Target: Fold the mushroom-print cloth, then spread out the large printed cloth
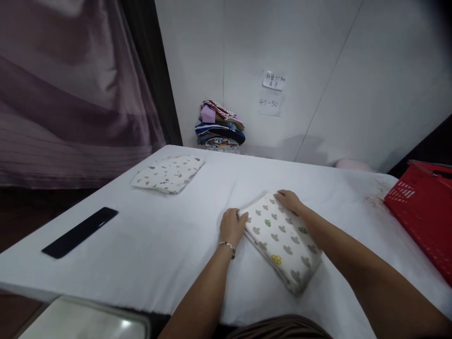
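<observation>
Clamped on one folded cloth (pixel 282 235), my left grip (pixel 233 226) and right grip (pixel 288 201) hold two corners of its far edge, probably to keep the layers together; it is at the near side of the white table (pixel 158 263). One dark strip (pixel 80 232) lies left, one red basket (pixel 423 212) sits right, perhaps aside for working room. Farther lies one second patterned cloth (pixel 167 174); beyond, one fabric stack (pixel 221 129), too overlapped to count, and two paper notes (pixel 270 103).

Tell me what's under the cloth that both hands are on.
Around the folded cloth, the white table covering shows. Whatever lies directly beneath is hidden by the cloth.
</observation>
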`<move>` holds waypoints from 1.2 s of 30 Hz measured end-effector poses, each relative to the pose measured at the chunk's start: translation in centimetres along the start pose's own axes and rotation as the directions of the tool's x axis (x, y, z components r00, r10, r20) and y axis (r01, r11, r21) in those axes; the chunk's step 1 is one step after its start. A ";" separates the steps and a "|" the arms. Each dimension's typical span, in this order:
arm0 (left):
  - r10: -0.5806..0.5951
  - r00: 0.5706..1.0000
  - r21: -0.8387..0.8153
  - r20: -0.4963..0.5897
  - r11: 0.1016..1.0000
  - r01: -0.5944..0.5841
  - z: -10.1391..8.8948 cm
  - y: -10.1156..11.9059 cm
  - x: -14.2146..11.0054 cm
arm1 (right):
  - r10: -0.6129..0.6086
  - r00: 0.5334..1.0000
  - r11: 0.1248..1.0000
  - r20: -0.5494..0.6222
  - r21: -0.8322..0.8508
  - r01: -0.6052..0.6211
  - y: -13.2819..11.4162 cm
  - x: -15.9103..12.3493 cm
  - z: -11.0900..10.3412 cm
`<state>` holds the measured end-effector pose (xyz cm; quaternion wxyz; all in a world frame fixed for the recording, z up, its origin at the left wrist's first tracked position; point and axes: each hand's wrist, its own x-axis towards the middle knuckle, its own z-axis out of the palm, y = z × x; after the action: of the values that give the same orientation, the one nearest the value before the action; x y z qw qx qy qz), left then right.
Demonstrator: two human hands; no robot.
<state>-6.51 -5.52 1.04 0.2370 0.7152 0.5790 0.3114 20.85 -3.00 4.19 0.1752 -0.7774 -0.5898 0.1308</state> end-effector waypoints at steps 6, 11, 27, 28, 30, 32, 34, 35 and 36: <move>-0.001 1.000 0.014 0.001 1.000 0.001 0.2 0.1 0.3 | 0.038 0.999 0.995 0.025 -0.089 -0.036 -0.1 0.7 1.2; 0.000 1.000 0.024 -0.001 1.000 0.000 0.2 -0.1 0.3 | 0.061 0.998 0.986 0.032 -0.154 -0.056 -0.1 0.6 1.5; 0.088 0.995 -0.087 -0.043 0.992 -0.092 0.7 -0.9 0.8 | 0.090 0.996 0.975 0.026 -0.205 -0.082 -1.1 0.9 2.3; 0.093 0.995 -0.094 -0.043 0.991 -0.096 0.7 -1.0 0.8 | 0.085 0.996 0.977 0.031 -0.199 -0.077 -1.1 0.9 2.2; 0.114 0.992 -0.126 -0.052 0.985 -0.120 0.8 -1.2 0.8 | 0.059 0.998 0.982 0.031 -0.183 -0.053 -1.3 0.9 1.9; 0.135 0.988 -0.169 -0.080 0.975 -0.147 0.8 -1.4 0.7 | 0.022 1.000 0.987 0.014 -0.162 -0.019 -1.6 1.0 1.6; 0.150 0.982 -0.203 -0.112 0.964 -0.170 1.0 -1.6 0.7 | -0.004 1.000 0.989 -0.005 -0.146 0.003 -1.9 1.0 1.4; 0.157 0.980 -0.214 -0.121 0.960 -0.180 1.0 -1.8 0.7 | -0.010 1.000 0.990 -0.011 -0.141 0.008 -2.0 1.1 1.4; 0.163 0.979 -0.218 -0.125 0.958 -0.187 1.1 -1.9 0.7 | -0.010 1.000 0.990 -0.014 -0.138 0.008 -2.0 1.2 1.4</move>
<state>-6.90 -4.38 -0.90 0.2584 0.7142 0.4855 0.4330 18.83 -1.19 3.77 0.1260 -0.7858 -0.5997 0.0833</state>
